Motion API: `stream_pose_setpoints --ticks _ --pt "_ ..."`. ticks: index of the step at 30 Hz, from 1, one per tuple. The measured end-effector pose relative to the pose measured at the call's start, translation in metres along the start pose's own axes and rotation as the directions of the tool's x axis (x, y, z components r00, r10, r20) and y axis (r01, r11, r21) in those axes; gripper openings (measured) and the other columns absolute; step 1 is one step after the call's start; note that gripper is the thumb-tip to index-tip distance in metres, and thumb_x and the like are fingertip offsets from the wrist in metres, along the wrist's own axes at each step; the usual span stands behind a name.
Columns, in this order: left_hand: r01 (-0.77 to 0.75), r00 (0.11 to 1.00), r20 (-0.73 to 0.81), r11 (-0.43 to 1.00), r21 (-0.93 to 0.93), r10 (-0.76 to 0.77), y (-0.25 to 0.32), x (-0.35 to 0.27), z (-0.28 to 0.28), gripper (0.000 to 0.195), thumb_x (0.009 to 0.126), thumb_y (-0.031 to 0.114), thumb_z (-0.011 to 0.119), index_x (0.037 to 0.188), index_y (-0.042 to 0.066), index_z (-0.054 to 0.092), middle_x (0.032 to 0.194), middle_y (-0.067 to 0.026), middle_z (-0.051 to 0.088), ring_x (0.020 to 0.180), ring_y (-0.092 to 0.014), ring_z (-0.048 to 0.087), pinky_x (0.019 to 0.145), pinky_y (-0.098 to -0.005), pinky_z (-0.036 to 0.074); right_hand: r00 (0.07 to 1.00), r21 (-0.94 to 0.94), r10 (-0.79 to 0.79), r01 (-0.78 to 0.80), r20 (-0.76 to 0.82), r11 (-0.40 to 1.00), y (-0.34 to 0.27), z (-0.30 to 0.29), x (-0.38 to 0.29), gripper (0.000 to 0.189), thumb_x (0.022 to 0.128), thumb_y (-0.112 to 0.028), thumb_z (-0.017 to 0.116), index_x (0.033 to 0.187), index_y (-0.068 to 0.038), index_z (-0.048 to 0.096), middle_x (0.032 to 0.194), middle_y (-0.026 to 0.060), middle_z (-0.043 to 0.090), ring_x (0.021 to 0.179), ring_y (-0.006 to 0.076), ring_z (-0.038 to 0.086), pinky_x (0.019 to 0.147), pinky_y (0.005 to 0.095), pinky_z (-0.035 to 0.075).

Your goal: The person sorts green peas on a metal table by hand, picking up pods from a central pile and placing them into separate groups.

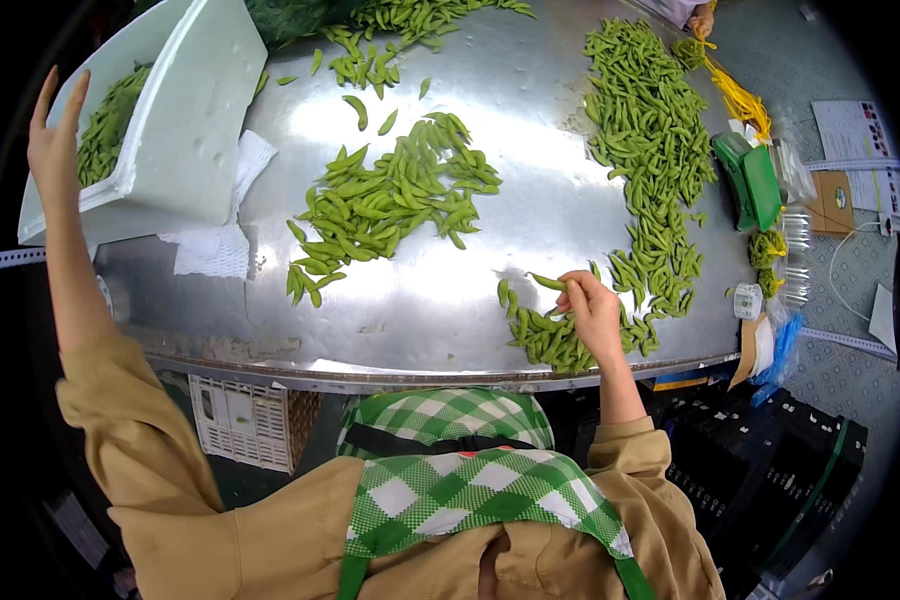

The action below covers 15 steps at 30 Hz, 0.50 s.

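My right hand [596, 311] pinches one green edamame pod [546, 282] above the near edge of the metal table [420, 319]. A small pile of pods [551, 341] lies beneath and beside that hand. My left hand [54, 154] is raised at the far left with its fingers apart, by the outer side of a white foam box [187, 165]. Whether it touches the box I cannot tell. The box lies tipped on its side, with many pods [112, 124] inside. A loose heap of pods [401, 191] spreads over the table's middle.
A long bank of pods [649, 142] runs along the right side; more pods [412, 19] lie at the back. A green device [754, 184], a tape roll [748, 300] and yellow ties [742, 94] line the right edge. Another person's hand [701, 20] holds a yellow tie at the far corner.
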<state>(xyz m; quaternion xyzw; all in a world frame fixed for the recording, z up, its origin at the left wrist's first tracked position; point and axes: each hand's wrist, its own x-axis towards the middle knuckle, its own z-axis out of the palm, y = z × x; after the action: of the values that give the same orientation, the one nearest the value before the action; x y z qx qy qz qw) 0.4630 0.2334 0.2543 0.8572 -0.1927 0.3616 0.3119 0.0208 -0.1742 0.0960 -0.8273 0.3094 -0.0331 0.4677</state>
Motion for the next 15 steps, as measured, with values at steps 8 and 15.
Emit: stream_pose_setpoints --ticks 8,15 --pt "0.256 0.846 0.511 0.957 -0.14 -0.151 0.107 -0.268 0.037 0.083 0.064 0.014 0.077 0.135 0.001 0.035 0.139 -0.0178 0.035 0.13 -0.033 0.032 0.106 -0.0394 0.026 0.994 -0.568 -0.045 0.093 0.097 0.818 0.032 -0.022 0.047 0.033 0.071 -0.027 0.071 0.094 -0.004 0.063 0.066 0.0098 0.059 0.057 0.0239 0.056 0.06 0.0358 0.047" --pt "0.41 0.737 0.43 0.851 0.328 -0.521 0.113 -0.384 0.08 0.082 0.077 0.033 0.067 0.138 -0.001 0.025 0.142 -0.0243 0.025 0.133 -0.039 0.02 0.108 -0.0441 0.017 0.978 -0.372 -0.209 0.191 -0.008 0.908 0.002 0.066 0.149 0.061 0.066 -0.028 0.075 0.121 -0.012 0.052 0.098 0.0126 0.052 0.082 0.0257 0.057 0.073 0.0349 0.048"
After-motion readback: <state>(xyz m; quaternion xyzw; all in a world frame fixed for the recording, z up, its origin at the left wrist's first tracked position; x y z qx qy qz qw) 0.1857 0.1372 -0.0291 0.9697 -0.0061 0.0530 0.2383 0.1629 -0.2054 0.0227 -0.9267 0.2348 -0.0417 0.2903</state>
